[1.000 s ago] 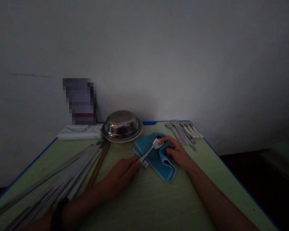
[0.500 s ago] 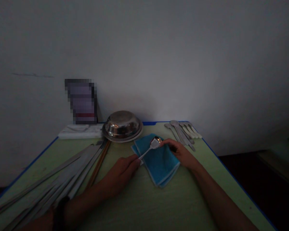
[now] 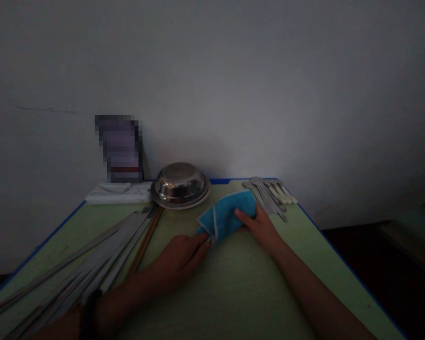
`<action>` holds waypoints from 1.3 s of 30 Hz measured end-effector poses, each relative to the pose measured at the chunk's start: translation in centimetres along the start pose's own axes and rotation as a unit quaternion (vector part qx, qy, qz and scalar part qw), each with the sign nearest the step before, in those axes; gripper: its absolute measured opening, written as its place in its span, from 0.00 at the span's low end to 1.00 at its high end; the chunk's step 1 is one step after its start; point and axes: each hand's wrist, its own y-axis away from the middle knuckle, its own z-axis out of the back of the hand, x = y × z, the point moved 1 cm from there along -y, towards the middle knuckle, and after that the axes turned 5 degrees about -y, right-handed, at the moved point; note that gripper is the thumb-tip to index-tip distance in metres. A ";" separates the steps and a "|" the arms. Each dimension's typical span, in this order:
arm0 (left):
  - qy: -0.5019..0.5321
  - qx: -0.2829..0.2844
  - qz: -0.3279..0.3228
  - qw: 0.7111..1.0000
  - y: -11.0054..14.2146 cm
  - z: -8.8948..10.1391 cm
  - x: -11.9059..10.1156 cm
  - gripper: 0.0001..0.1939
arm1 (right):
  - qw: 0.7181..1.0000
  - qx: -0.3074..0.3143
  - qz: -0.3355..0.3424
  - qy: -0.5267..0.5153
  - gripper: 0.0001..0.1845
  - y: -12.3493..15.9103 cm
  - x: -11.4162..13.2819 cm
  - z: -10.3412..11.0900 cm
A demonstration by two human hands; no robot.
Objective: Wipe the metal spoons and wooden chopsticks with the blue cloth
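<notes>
A blue cloth with pale edging is folded over the metal spoon, whose bowl is hidden inside it. My left hand pinches the spoon's handle end at the cloth's lower left corner; hardly any of the handle shows. From the right, my right hand grips the cloth, with the thumb on top and the other fingers mostly behind it. Beyond that hand, several spoons lie in a group at the table's back right, some with pale handles.
An upturned shiny metal bowl sits on plates at the back. Long flat metal utensils and brown chopsticks lie on the left. A white flat object lies before a blurred upright panel. The green table has blue edges.
The cloth has been folded over the spoon's bowl, which was in plain sight before. My right hand now has its thumb over the cloth; my left hand has barely moved.
</notes>
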 end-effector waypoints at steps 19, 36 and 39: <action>-0.015 -0.012 -0.018 1.000 0.1 -0.5 0.4 0.16 | 0.932 0.082 -0.117 -0.334 0.17 1.4 -1.0 -3.8; -0.044 0.003 -0.002 0.999 -0.1 -0.5 0.3 0.17 | 0.971 -0.041 -0.060 -0.228 0.19 0.5 -1.2 -2.8; -0.043 0.003 -0.006 0.999 -0.1 -0.4 0.2 0.16 | 0.967 -0.024 -0.080 -0.242 0.15 0.6 -1.0 -3.0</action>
